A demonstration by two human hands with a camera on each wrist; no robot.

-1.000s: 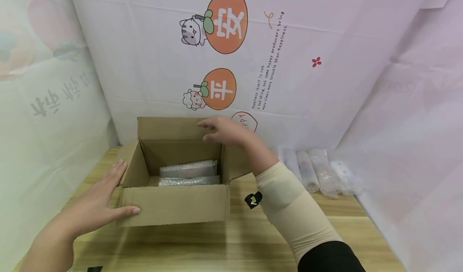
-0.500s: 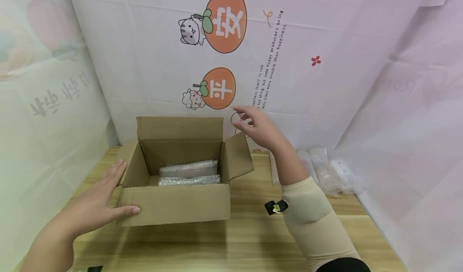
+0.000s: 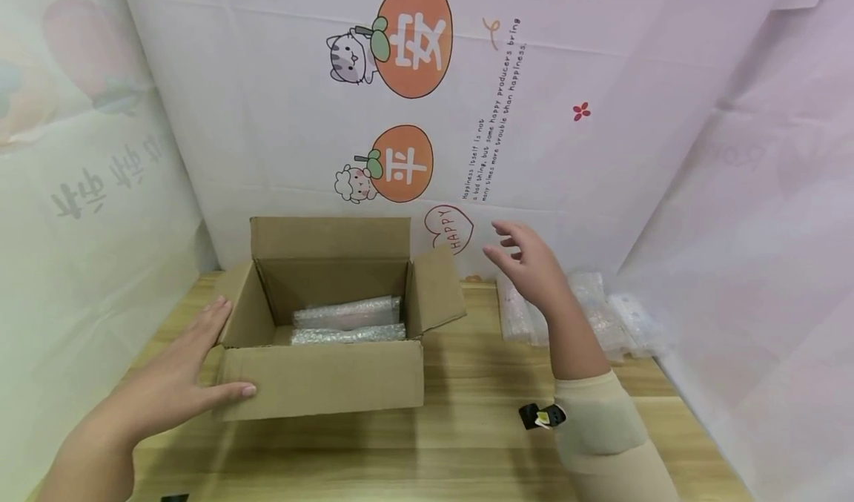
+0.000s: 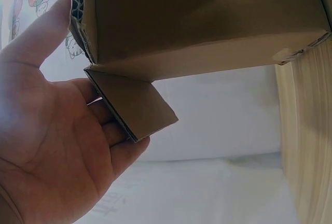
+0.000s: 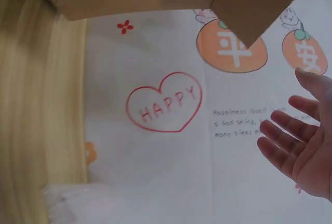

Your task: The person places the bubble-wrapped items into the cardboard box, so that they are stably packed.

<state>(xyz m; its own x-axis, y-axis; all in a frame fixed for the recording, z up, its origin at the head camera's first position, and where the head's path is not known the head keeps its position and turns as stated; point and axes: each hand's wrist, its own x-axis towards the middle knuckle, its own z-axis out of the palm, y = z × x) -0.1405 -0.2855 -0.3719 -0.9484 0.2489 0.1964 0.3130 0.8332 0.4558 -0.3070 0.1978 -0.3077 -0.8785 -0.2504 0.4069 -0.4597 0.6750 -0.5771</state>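
Observation:
An open cardboard box (image 3: 320, 380) stands on the wooden table, its flaps spread. Inside lie two bubble-wrapped packs, one farther back (image 3: 347, 313) and one nearer the front (image 3: 350, 334). My left hand (image 3: 167, 383) rests at the box's left front corner, thumb on the front flap and straight fingers along the left flap. The left wrist view shows those fingers behind a small flap (image 4: 137, 102). To the right of the box, my right hand (image 3: 530, 265) is raised, holding nothing, its fingers loosely bent. Its palm and fingers (image 5: 288, 125) show in the right wrist view.
Several clear-wrapped packs (image 3: 590, 294) lie at the table's back right, partly behind my right forearm. White printed sheets (image 3: 534, 139) wall the table (image 3: 480, 443) at the back and both sides. The box's right flap (image 3: 437, 287) sticks outward.
My right hand has moved from over the box's back right corner out to the right, near the wrapped packs. The left hand and box have stayed in place.

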